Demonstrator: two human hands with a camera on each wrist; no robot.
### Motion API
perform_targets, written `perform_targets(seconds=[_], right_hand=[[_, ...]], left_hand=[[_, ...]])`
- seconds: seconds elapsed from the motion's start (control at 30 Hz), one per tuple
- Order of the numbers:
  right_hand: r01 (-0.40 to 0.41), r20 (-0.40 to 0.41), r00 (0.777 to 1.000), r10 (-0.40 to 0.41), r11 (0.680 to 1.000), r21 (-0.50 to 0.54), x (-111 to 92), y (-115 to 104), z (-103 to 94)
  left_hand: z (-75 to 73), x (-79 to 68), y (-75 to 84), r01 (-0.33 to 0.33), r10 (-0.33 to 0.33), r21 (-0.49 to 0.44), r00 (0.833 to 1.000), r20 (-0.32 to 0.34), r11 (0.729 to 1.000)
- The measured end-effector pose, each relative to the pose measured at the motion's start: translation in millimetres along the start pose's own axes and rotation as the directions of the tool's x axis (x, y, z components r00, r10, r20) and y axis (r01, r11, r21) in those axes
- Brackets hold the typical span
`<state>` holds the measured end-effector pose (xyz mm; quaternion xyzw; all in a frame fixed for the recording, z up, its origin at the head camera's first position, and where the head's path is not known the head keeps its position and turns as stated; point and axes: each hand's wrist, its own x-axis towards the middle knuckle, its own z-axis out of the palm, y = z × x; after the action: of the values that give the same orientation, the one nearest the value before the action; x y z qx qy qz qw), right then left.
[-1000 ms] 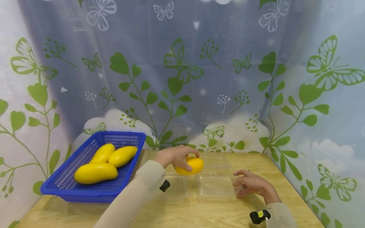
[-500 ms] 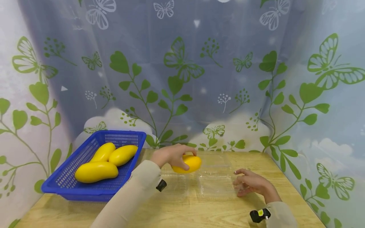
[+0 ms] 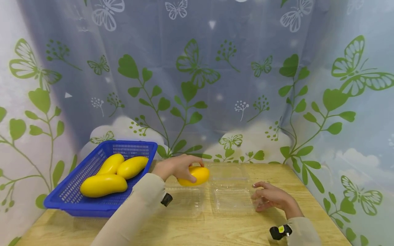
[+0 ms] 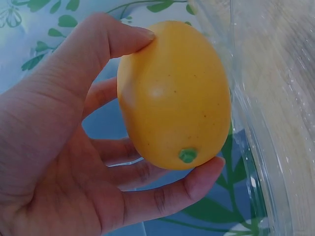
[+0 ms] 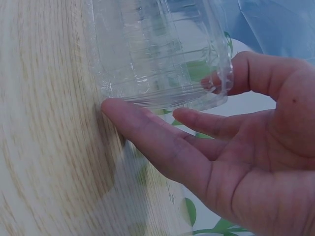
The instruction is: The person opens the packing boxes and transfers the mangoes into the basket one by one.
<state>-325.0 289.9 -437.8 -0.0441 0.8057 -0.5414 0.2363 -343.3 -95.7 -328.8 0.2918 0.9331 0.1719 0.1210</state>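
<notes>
My left hand [image 3: 176, 166] grips a smooth yellow mango [image 3: 197, 176] from its left side, fingers and thumb spread around it. In the left wrist view its small green stem nub faces the camera. The mango is held up over the back of a clear plastic container [image 3: 184, 202]. A second clear container [image 3: 232, 201] sits just right of it, with a see-through panel behind. My right hand [image 3: 272, 199] is at the right side of this second container, fingers lightly bent. In the right wrist view its fingertips [image 5: 110, 108] lie right at the container's edge.
At the left stands a blue slotted basket [image 3: 83, 207] with three more yellow mangoes [image 3: 104, 186] in it. Everything rests on a wood-grain table [image 3: 215, 230]. A curtain [image 3: 215, 102] printed with leaves and butterflies hangs behind and on both sides.
My left hand has moved a little to the left with the mango, from near the right container to over the left one. My right hand has stayed in place.
</notes>
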Motion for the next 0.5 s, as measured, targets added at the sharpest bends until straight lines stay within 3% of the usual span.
perform_targets(seconds=[0.5], right_hand=[[-0.007,-0.001,1.000,0.007,1.000,0.003,2.1,2.3,-1.6]], left_hand=[[-6.1,-15.7,-15.2,0.044,-0.044,-0.009,0.999,-0.010,0.999]])
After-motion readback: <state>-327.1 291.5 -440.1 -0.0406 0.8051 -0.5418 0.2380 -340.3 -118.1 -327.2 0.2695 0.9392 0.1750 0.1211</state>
